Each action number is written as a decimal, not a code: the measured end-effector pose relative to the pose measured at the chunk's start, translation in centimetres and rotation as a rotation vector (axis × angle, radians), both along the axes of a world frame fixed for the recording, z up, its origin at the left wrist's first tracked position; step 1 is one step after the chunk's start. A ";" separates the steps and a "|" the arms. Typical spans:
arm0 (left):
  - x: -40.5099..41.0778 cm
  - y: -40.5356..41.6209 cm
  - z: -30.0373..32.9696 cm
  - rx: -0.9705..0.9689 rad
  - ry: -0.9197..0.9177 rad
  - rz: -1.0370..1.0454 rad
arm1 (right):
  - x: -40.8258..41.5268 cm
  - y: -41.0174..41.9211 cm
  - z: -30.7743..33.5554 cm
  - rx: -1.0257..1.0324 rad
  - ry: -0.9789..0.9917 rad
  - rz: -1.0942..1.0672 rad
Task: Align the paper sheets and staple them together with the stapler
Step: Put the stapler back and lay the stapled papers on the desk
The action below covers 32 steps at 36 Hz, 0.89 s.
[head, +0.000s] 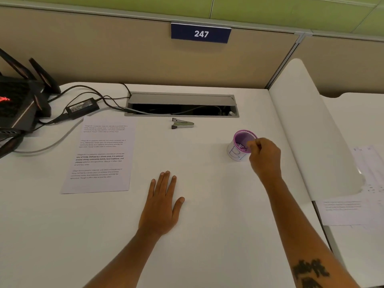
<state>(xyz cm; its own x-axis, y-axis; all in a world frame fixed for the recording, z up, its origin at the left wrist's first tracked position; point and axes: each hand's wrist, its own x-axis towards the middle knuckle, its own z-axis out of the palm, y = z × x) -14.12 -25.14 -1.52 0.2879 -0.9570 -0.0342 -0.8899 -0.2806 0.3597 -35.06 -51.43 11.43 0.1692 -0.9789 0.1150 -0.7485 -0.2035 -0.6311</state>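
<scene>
Printed paper sheets (99,156) lie flat on the white desk at the left, stacked with edges nearly even. A small metal stapler (182,124) lies on its side at the back middle, just in front of the cable slot. My left hand (163,204) rests flat, palm down, fingers apart, on the desk between the sheets and the cup. My right hand (265,155) is over the rim of a purple mesh cup (241,145), its fingertips pinched together at the cup's mouth. Whether anything is pinched I cannot see.
A black router (18,100) with antennas, a power adapter (82,107) and cables crowd the back left. An open cable slot (181,104) runs along the back. A white divider panel (311,132) stands at the right, with more papers (353,196) on the neighbouring desk.
</scene>
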 end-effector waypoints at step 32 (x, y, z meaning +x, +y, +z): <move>-0.1 0.0 0.1 -0.019 0.008 0.007 | -1.8 2.0 -0.6 0.064 -0.269 -0.130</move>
<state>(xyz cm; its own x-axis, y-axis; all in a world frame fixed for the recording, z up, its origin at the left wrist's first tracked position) -14.19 -25.18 -1.46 0.2941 -0.9556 -0.0180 -0.8850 -0.2794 0.3724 -36.89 -49.44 10.82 0.0143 -0.9970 0.0763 -0.5696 -0.0708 -0.8189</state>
